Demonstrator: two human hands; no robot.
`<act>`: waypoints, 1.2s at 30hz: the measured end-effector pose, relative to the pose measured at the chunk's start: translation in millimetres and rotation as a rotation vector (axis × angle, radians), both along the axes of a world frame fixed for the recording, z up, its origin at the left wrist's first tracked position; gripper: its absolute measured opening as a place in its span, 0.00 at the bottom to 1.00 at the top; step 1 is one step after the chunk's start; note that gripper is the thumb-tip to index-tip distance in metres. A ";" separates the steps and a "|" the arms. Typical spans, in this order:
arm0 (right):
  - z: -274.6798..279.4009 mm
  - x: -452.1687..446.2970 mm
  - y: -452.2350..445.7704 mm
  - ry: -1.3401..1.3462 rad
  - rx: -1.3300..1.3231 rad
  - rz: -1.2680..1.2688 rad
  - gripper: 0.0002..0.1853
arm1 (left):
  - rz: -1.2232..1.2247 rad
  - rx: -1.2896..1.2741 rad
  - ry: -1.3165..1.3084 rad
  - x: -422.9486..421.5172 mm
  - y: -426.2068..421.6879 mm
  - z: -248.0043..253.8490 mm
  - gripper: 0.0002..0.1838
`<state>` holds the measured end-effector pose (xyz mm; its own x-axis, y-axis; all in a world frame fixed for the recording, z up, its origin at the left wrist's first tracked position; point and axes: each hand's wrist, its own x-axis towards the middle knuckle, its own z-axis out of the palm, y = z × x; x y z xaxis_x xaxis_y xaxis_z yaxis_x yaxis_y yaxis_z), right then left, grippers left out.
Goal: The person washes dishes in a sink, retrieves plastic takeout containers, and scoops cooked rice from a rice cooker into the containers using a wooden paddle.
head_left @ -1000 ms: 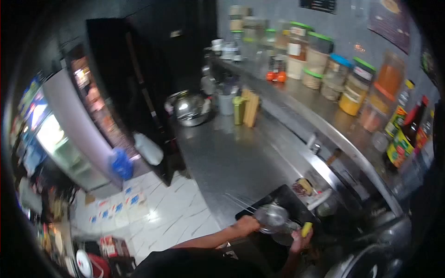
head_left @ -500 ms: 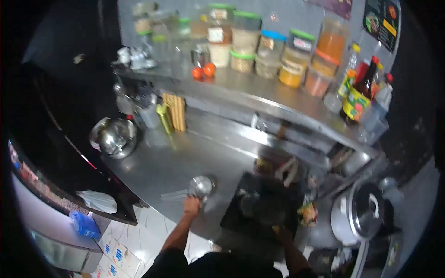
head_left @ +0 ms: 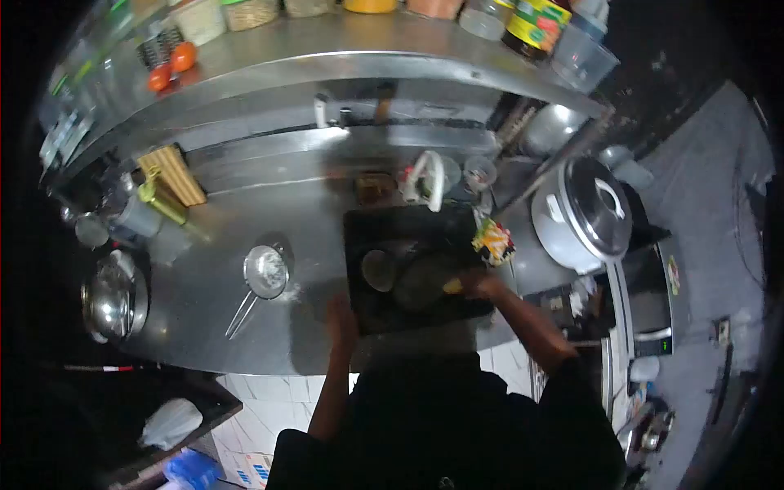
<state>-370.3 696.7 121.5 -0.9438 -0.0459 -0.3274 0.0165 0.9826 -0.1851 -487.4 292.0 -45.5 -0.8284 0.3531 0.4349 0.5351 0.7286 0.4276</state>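
Note:
A metal strainer (head_left: 266, 272) with white residue lies on the steel counter (head_left: 196, 306), its handle toward the front left. My left hand (head_left: 341, 320) is beside the left edge of a black board (head_left: 416, 229); its fingers are dim and blurred. Over the board's right part, my right hand (head_left: 478, 284) is closed around a yellow item (head_left: 452, 286), of which only the tip shows. Just left of that tip is a round dark dish or pan (head_left: 420, 282), and a smaller round bowl (head_left: 378, 269) sits beside it. Whether the yellow item joins the dish I cannot tell.
Behind the board are a white curved handle (head_left: 435, 181) and a small brown container (head_left: 376, 189). A colourful packet (head_left: 493, 242) and a large lidded pot (head_left: 576, 216) stand right. Metal bowls (head_left: 114, 298) are at the left. Above runs a shelf (head_left: 327, 41) with tomatoes (head_left: 183, 56).
The view has swung right and downward. My left hand has let go of the strainer, now resting on the counter, and moved toward the board. My right hand remains by the round dish.

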 end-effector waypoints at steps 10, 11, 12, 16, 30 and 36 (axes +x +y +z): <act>83.0 -90.3 -49.5 -0.375 0.323 0.148 0.19 | -0.569 0.437 -1.150 3.2 80.7 49.5 0.20; 83.1 -94.9 -53.4 -0.382 0.345 0.166 0.19 | -0.601 0.460 -1.339 1.2 93.5 37.9 0.20; 82.2 -98.0 -56.7 -0.349 0.338 0.172 0.17 | -0.630 0.481 -1.529 0.8 104.6 31.7 0.20; 103.3 -93.9 -69.4 -0.248 0.344 0.157 0.16 | -0.989 0.466 -1.561 19.4 146.1 111.4 0.21; 133.9 53.1 -122.4 0.051 -0.178 -0.632 0.29 | -1.093 1.015 -1.470 69.3 190.2 134.6 0.27; 36.7 101.8 -73.3 0.262 -0.383 -0.615 0.38 | -0.641 1.123 -1.924 64.5 208.2 71.4 0.19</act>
<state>-268.5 623.4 158.2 -0.8809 0.4466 -0.1569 0.4475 0.6775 -0.5837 -422.9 500.2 25.9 -0.2929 0.9092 -0.2960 -0.8537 -0.1093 0.5091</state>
